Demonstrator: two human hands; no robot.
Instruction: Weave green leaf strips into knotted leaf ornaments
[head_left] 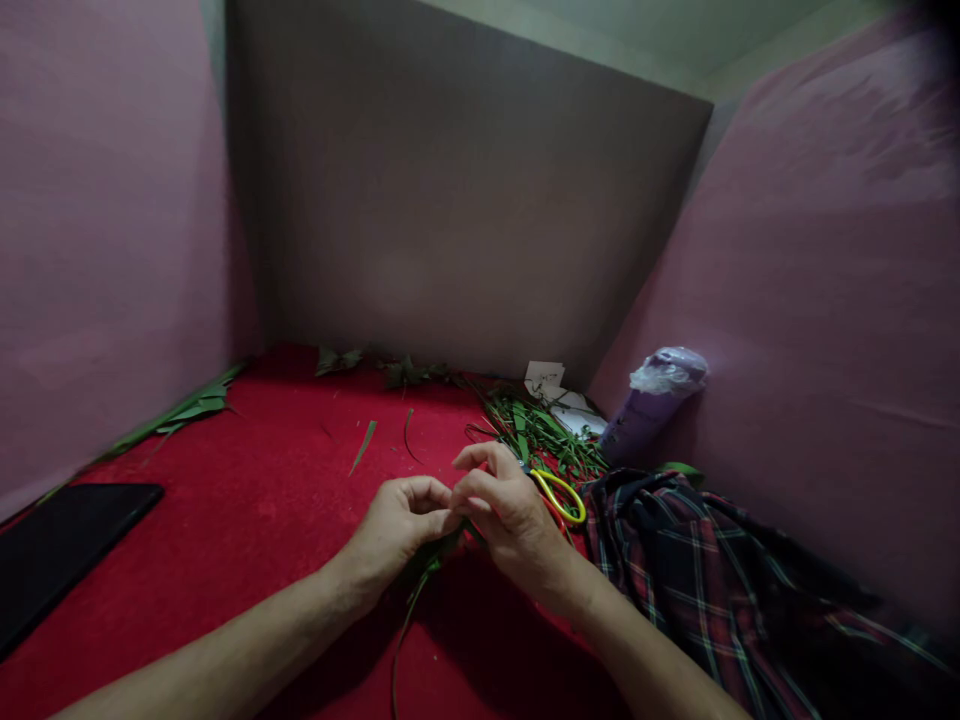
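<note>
My left hand [401, 525] and my right hand [504, 510] meet over the red cloth [262, 500], fingers curled and pinched together on a green leaf strip [420, 580]. The strip hangs down from between the hands toward me. Just right of my right hand lie scissors with yellow-green handles [561, 492]. Behind them sits a pile of green leaves and stems [540, 430].
A dark flat tablet [60, 550] lies at the left edge. Long leaves [187, 410] rest along the left wall, more leaves [390, 370] at the back. A purple wrapped cylinder [652, 400], white papers [555, 385] and a plaid cloth [697, 570] are on the right.
</note>
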